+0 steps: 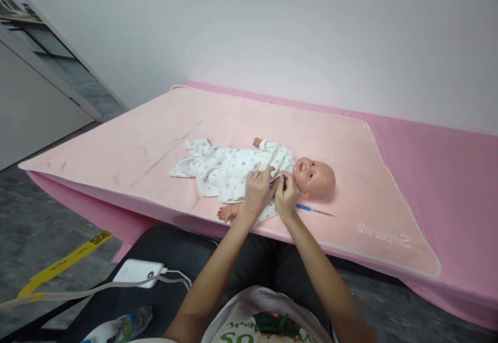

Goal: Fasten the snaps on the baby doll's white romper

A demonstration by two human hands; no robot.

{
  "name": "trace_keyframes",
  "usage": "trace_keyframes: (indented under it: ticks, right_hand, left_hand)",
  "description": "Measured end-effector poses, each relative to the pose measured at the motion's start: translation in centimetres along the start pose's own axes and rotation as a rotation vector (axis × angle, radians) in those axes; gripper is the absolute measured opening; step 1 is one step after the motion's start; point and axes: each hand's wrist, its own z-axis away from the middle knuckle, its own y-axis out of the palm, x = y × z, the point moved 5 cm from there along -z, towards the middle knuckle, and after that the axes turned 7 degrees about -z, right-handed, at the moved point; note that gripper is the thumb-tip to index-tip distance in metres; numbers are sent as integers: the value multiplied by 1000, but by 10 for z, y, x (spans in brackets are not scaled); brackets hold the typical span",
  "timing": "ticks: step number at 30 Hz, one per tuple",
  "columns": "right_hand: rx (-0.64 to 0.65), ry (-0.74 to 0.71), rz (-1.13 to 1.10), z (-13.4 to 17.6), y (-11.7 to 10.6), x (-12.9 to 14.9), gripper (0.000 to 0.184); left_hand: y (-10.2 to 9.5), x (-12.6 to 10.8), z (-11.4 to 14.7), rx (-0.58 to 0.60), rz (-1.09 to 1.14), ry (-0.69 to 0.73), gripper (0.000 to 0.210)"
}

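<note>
So there's one pink-covered table (447, 203) running under the doll (315, 179), and one paler pink blanket (148, 140) spread right beneath it. Just one doll, flat on its back on that blanket: bald, brownish-pink, mouth open, both little hands poking out of the sleeves. It's got one outfit (218, 169) on, white with small scattered prints, legs rumpled at the doll's foot end. Two bare hands are at the doll's chest. The right hand (286, 191) has thumb and finger pinched together on the outfit near the doll's neck; the left hand (257, 191) is right there too, but honestly its fingertips are too small in view to tell if they're clamped on anything. One white power bank (136, 274) sits off toward the doll's foot end. Smallest: one thin blue-handled tool (303, 207), just beside the doll's head.
</note>
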Motion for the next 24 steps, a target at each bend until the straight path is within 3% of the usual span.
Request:
trace_keyframes:
  ticks: [12,17,20,24]
  right_hand:
    - [-12,30,-20,1,0,-3,24]
    - [3,35,-93,4,2,-6,23]
    - [19,-2,-92,5,2,-4,24]
    - [45,-162,-54,4,2,6,22]
  left_hand:
    - [-4,0,-1,27,46,-11,21]
    - [-18,16,0,78,156,-149,21]
    - [-23,22,3,107,193,-167,19]
    - [-22,23,7,119,182,-196,24]
